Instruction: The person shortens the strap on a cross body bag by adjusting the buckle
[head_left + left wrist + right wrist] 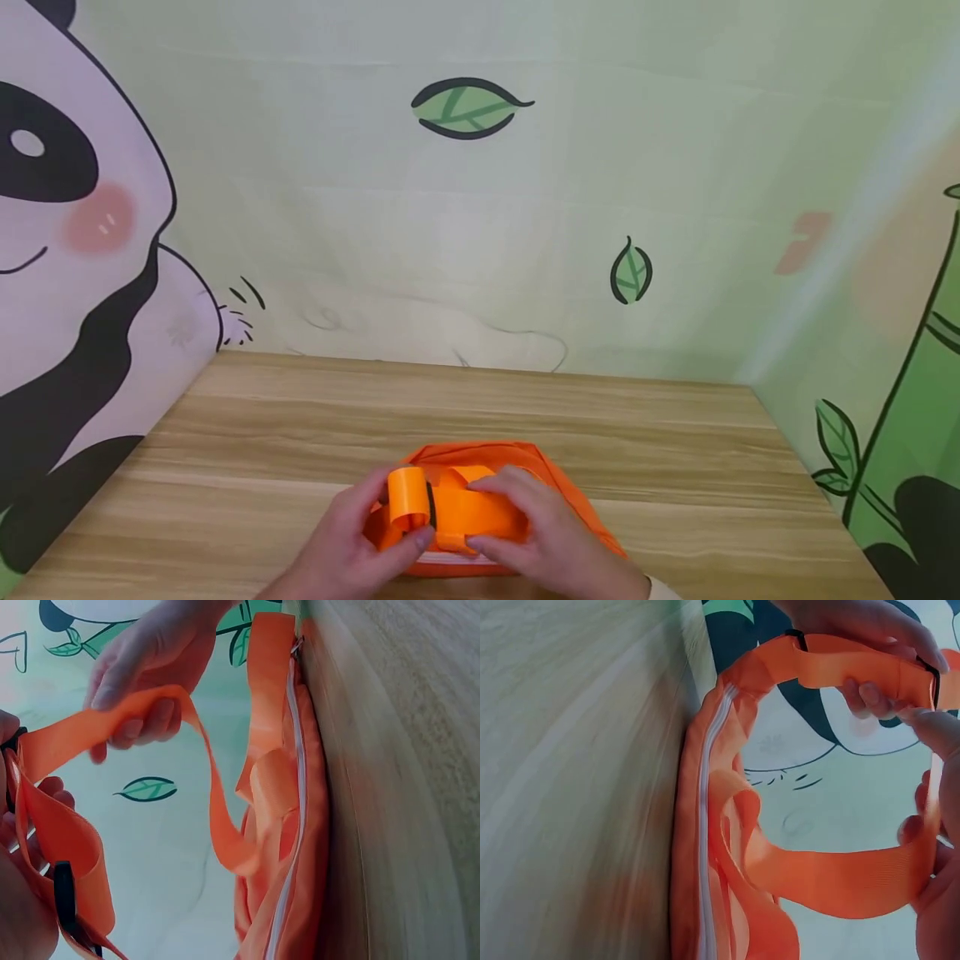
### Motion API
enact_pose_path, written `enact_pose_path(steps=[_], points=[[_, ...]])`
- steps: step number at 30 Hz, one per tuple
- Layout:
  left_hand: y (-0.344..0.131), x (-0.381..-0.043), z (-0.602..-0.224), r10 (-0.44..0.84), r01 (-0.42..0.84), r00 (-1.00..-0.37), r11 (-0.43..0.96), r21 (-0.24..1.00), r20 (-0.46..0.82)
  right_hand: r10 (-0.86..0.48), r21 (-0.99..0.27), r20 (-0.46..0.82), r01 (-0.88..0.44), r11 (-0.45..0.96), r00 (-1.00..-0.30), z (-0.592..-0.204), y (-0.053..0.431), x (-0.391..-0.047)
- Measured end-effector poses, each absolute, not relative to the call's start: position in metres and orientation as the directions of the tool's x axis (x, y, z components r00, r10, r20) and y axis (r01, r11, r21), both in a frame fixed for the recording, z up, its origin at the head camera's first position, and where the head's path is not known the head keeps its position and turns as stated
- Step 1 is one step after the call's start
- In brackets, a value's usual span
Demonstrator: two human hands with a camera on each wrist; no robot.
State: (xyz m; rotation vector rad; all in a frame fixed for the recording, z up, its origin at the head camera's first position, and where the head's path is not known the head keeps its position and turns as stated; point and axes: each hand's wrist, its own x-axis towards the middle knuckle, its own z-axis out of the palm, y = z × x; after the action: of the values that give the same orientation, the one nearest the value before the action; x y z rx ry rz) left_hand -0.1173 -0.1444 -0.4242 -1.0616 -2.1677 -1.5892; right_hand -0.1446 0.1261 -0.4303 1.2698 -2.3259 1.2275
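An orange fabric bag [577, 496] with a white zipper [704, 825] lies on the table beneath both hands. Its wide orange strap [480, 510] is lifted above it. My left hand [347, 533] grips the strap beside a black buckle [934, 681], thumb in front. To its right, my right hand [542, 527] pinches the strap between thumb and fingers. From there a strap length curves down onto the bag in the left wrist view. A second black slider [66, 896] sits lower on a strap loop [79, 847] hanging by the left hand.
The wood-grain table [270, 442] stretches out around the bag. A cloth backdrop [337, 208] printed with a panda and leaves rises behind the table's far edge and along both sides.
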Motion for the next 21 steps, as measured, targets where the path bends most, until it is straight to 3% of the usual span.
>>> enact_pose_path(steps=[5, 13, 21], points=[[-0.147, -0.117, -0.422, 0.450, 0.621, -0.727, 0.108, 0.776, 0.519, -0.584, -0.513, 0.606, -0.826, 0.231, -0.540, -0.433, 0.132, -0.147], [-0.149, -0.115, -0.419, 0.528, 0.447, -0.790, 0.152, 0.882, 0.310, -0.599, -0.535, 0.597, -0.821, 0.198, -0.533, -0.430, 0.128, -0.146], [-0.149, -0.118, -0.419, 0.561, 0.632, -0.709, 0.238, 0.737, 0.428, -0.623, -0.524, 0.591, -0.831, 0.187, -0.513, -0.427, 0.121, -0.145]])
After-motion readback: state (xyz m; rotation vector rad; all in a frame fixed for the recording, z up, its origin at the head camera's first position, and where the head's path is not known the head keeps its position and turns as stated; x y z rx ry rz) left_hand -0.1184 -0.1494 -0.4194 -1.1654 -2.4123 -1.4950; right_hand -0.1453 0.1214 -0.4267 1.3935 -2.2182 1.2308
